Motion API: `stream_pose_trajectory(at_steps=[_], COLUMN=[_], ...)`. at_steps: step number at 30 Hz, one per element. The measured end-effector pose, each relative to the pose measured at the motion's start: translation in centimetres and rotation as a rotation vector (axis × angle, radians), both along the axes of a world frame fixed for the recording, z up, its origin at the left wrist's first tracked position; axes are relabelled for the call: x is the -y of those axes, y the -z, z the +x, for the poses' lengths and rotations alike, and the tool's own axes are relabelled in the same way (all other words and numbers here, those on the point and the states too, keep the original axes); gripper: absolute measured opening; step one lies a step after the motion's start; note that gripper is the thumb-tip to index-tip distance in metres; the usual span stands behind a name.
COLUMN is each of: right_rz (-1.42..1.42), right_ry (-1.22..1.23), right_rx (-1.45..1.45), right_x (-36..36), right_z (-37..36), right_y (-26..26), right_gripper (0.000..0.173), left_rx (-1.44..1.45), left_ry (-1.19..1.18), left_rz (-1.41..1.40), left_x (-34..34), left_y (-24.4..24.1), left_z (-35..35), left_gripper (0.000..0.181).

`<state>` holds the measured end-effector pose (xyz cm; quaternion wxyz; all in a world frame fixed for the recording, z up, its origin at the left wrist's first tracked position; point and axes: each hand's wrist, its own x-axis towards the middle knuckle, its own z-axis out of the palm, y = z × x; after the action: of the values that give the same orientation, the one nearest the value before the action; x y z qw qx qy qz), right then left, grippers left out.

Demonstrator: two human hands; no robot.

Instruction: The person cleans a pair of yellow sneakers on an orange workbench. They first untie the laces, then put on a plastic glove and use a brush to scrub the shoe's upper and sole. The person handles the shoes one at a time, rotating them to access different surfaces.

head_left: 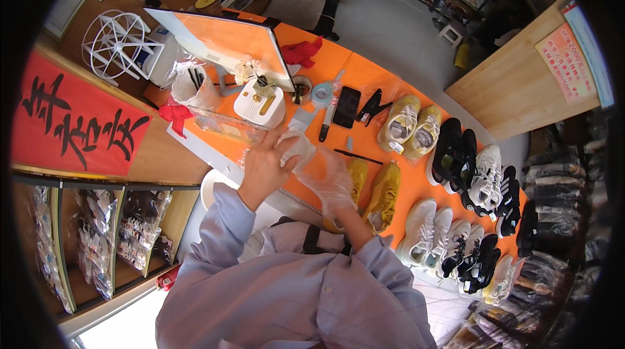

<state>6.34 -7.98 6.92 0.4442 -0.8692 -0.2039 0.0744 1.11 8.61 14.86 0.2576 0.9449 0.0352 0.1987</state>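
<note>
My left hand [268, 162] is bare, above the front edge of the orange tabletop [326, 69]. Its curled fingers overlap a crumpled piece of translucent white plastic [303, 152]; whether they grip it is unclear. A thin clear plastic glove [337, 197] covers my right hand [333, 180], whose fingers are spread and hold nothing. The two hands are apart, with the plastic between them. Just right of my right hand stands a pair of yellow lace-up shoes [383, 195], partly hidden by my forearm. Behind my left hand is a white box-shaped device [251, 107] with a gold-coloured handle.
A monitor [229, 41] stands at back left, near a white pen holder [195, 87]. A smartphone [346, 107], black clip [373, 107], tape roll [322, 95] and black pen [359, 156] lie ahead. Several shoe pairs, including white sneakers [420, 232], line the right side.
</note>
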Motion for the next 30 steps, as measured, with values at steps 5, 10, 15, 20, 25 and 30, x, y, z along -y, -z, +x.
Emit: stream_pose_trajectory(at_steps=[5, 10, 15, 20, 25, 30], right_rz=[0.100, 0.114, 0.057, 0.165, 0.423, 0.344], right_ry=[-0.046, -0.058, -0.057, -0.032, -0.004, 0.013], right_rx=[0.098, 0.052, -0.054, -0.100, -0.032, -0.211], right_x=[-5.9, -7.7, -7.7, -8.2, -8.6, -8.2], right_z=[1.1, 2.2, 2.5, 2.8, 2.3, 2.4], right_y=[2.9, 4.8, 4.5, 5.9, 7.1, 6.9], right_gripper=[0.070, 0.068, 0.063, 0.057, 0.051, 0.061], left_rx=[-0.164, -0.210, -0.207, -0.165, -0.468, -0.212], left_ry=[0.186, 0.344, 0.454, 0.389, -0.065, 0.349], left_rz=[0.168, 0.209, 0.181, 0.247, 0.328, 0.176], left_x=[-2.5, -3.4, -4.4, -4.4, -1.7, -3.7], left_y=[1.5, 2.8, 2.6, 4.0, 4.8, 2.3], left_z=[1.8, 2.9, 3.8, 4.4, 4.0, 4.6], left_gripper=[0.057, 0.053, 0.050, 0.049, 0.052, 0.049])
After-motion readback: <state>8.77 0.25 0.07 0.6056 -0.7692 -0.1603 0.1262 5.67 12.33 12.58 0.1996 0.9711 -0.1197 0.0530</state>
